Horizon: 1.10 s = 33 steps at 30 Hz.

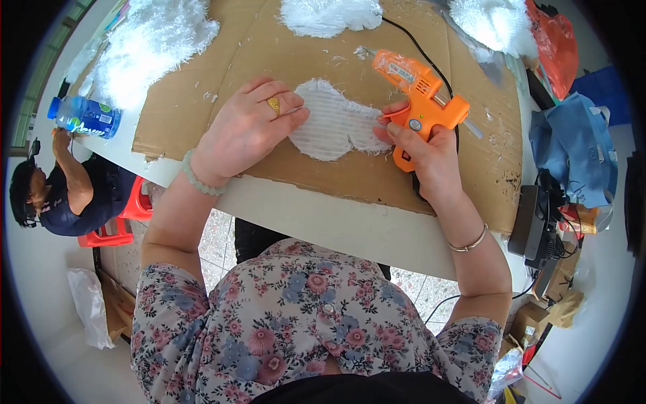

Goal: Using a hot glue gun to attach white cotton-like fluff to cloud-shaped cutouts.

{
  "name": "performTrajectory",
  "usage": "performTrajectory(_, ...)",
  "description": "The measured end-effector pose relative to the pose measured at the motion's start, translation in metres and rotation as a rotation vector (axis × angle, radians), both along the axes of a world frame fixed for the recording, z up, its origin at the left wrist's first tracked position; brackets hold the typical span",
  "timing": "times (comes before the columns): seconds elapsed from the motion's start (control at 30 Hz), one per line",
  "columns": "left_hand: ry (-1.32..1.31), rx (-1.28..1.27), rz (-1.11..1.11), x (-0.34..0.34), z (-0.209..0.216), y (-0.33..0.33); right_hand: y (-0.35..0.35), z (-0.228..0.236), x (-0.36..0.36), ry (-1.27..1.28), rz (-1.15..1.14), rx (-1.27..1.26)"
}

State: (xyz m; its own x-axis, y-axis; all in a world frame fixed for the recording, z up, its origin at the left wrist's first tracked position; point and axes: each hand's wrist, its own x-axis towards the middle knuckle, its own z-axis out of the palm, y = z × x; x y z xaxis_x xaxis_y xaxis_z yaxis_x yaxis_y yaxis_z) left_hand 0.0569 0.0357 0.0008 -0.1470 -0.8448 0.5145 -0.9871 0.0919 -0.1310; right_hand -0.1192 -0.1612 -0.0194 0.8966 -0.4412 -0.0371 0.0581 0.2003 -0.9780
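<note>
A white, ribbed piece of fluffy fabric (323, 124) with frayed edges lies on a brown cardboard sheet. At its left edge my left hand (252, 121) is closed, thumb and fingertips pinching the border; exactly how much they grip is hidden. My right hand (431, 151) is wrapped round the handle of an orange hot glue gun (420, 87), its fingertips close to the fabric's narrow right end. The gun's nozzle points away from me to the upper left, apart from the fabric, and a translucent glue stick (474, 128) sticks out of its back.
White fluffy fabric heaps (158, 47) lie along the far side. The cardboard sheet (202, 81) covers much of the white table (323, 215). A black cord (417, 44) runs beside the gun. A blue-labelled bottle (87, 118) stands left, near another seated person (77, 188).
</note>
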Motion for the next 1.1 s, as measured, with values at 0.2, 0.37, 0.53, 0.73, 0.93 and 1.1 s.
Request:
performTrajectory(0.2, 0.022, 0.058, 0.025, 0.000, -0.006, -0.001, -0.005, 0.003, -0.004, -0.026, 0.010, 0.025)
performTrajectory(0.37, 0.036, 0.100, 0.039, 0.001, -0.007, 0.000, -0.015, 0.018, -0.012, -0.081, 0.010, 0.002)
performTrajectory(0.53, 0.082, 0.085, 0.024, 0.003, -0.007, 0.002, -0.031, 0.033, -0.022, -0.122, 0.002, -0.124)
performTrajectory(0.73, 0.229, -0.002, 0.033, 0.007, -0.013, 0.001, -0.041, 0.046, -0.032, -0.129, 0.001, -0.212)
performTrajectory(0.93, 0.336, -0.145, 0.001, 0.003, -0.003, -0.001, -0.042, 0.039, -0.049, -0.008, 0.067, -0.274)
performTrajectory(1.1, 0.246, -0.019, -0.116, -0.028, 0.006, -0.009, -0.047, 0.034, -0.071, 0.079, 0.143, -0.292)
